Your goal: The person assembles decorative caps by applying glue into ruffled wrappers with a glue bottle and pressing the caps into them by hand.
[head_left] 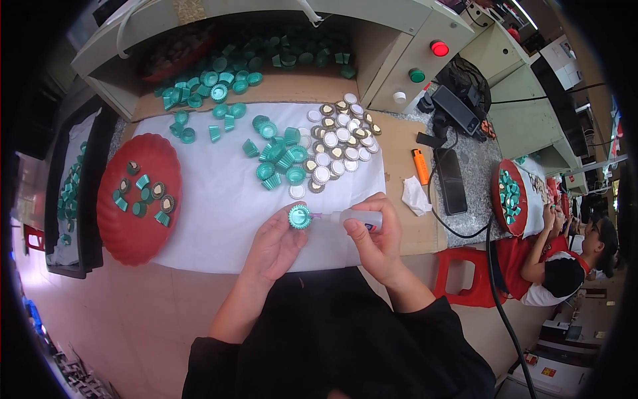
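My left hand [276,243] holds a small teal fluted cup [300,216] by its rim, its hollow side facing up. In my right hand [377,243] is a translucent squeeze bottle [359,218], lying almost level with its thin nozzle reaching to the cup's inside. The thumb and fingers wrap round the bottle's body. Just beyond both hands lies a loose heap of teal fluted cups [282,156] on a white cloth [212,219]. Beside it, to the right, round discs [332,139] are spread, some white side up, others dark-rimmed with a pale heart-like shape.
A red scalloped tray [123,233] with several cups and discs stands at the left, a black bin [83,256] beyond it. More cups fill the recess under a shelf. At right lie an orange lighter [420,166], a tissue [417,196] and a phone [451,181]. Another person works farther right.
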